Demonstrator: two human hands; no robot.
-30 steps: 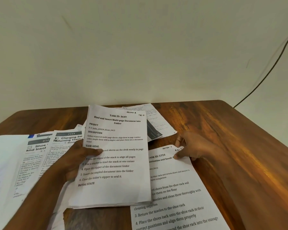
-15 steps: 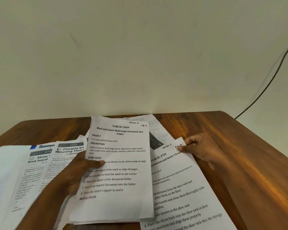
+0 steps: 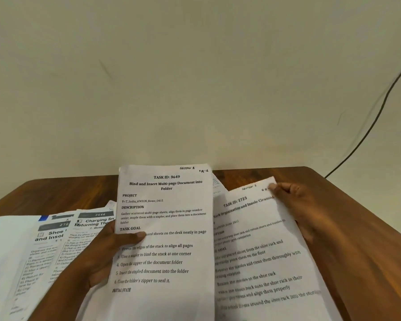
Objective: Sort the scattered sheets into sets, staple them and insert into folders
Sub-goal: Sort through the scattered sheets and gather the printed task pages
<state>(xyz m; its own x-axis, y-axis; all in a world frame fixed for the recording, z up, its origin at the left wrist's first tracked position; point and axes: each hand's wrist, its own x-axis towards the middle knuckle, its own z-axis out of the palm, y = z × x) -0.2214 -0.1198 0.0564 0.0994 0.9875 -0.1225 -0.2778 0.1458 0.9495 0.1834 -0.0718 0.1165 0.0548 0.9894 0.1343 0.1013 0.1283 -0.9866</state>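
We see a plain cream wall (image 3: pixel 195 77) filling the upper half, with a black cable (image 3: pixel 368 128) running down it at 2 o'clock. Below it, the wooden table (image 3: pixel 361 228) spans the lower frame, its far edge against the wall. Loose printed sheets (image 3: pixel 56 246) fan out over the table at 8 o'clock, overlapping each other; headings there read "Shoe… and Insol" and "Charging Sm…", and a blue corner shows at their top. At 6 o'clock, the TASK ID 3649 sheet (image 3: pixel 164 239) is held up off the table, titled "Bind and Insert Multi-page Document into Folder", marked "Section 1" at its top right; we can't tell how many pages sit behind it. Just beside it at 4 o'clock, the TASK ID 2723 sheet (image 3: pixel 259 256) is tilted clockwise, its left edge tucked under the 3649 sheet. More paper edges peek out between the two at the top. Our left hand (image 3: pixel 107 256) grips the 3649 sheet at its left edge, thumb pressed across the front over the text line under "TASK GOAL", fingers hidden behind. Our right hand (image 3: pixel 296 200) pinches the top right corner of the 2723 sheet, fingertips on the printed face, remaining fingers curled along the sheet's right edge.
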